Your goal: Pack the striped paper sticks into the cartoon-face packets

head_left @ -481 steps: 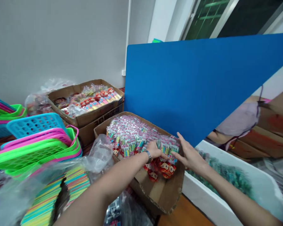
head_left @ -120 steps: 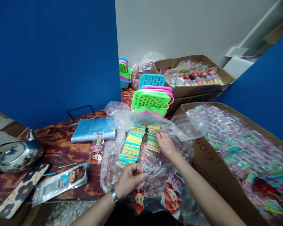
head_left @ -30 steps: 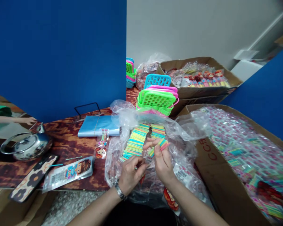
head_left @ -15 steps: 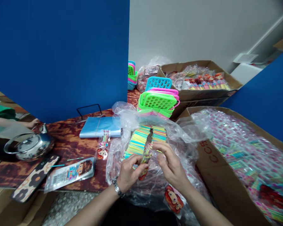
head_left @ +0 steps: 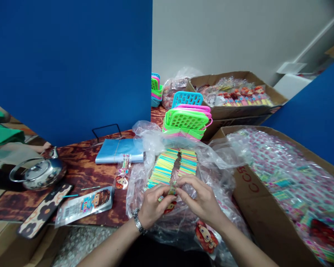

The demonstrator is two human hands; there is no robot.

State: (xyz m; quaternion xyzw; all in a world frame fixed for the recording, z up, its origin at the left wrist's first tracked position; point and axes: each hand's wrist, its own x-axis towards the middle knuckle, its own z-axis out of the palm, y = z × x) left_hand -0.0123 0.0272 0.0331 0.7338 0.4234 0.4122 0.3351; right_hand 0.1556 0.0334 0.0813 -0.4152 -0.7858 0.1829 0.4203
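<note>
My left hand (head_left: 153,205), with a metal watch band on the wrist, pinches a small clear packet of colourful sticks (head_left: 172,190). A red-haired cartoon face (head_left: 170,207) shows below its fingers. The thumb and fingers of my right hand (head_left: 202,200) close on the packet's upper end, close to the left fingertips. Just beyond, bundles of yellow, green and blue sticks (head_left: 163,168) lie in two rows on a large clear plastic bag (head_left: 136,189). Another red-haired cartoon face piece (head_left: 206,237) rests under my right forearm.
Right, a cardboard box (head_left: 246,200) holds many filled packets. Behind are stacked plastic baskets (head_left: 187,119) and another box (head_left: 239,111). Left lie blue plastic sleeves (head_left: 118,150), a finished packet (head_left: 123,172), a printed pouch (head_left: 86,204), a flowered phone case (head_left: 43,213) and a kettle (head_left: 43,174). Another person's arm (head_left: 36,147) shows.
My right hand has moved left and its fingers have closed on the packet's upper end. My left hand keeps its hold. The other person's green sleeve has shifted slightly.
</note>
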